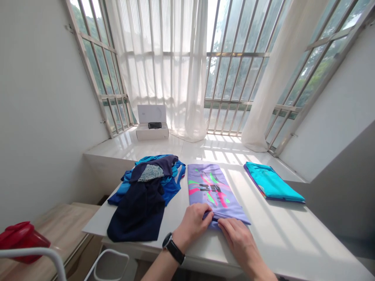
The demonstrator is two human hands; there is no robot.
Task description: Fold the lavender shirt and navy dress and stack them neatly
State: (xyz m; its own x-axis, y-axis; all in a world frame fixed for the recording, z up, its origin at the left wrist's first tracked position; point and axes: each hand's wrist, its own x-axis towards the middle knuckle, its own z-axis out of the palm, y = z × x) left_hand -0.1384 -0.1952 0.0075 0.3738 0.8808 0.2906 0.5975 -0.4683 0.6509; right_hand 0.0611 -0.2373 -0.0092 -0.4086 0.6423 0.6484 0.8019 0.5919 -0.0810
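A lavender shirt point(209, 175) with a pink, green and black print lies folded into a rectangle on the white table point(275, 230), in front of me. At its near edge my left hand point(195, 220) is closed, thumb and curled fingers pinching the fabric. Close beside it, my right hand point(236, 232) also grips that edge, its fingers pressed together. A dark bit of the shirt shows between the two hands. My palms hide part of the near hem. A black watch point(173, 248) is on my left wrist.
Left of the shirt lies a loose heap of navy and blue clothes point(143, 203). A folded turquoise stack point(272, 181) sits at the right. Farther back, an open white box point(152, 132) with a black device stands on the windowsill point(190, 148). A red container point(25, 240) is at lower left.
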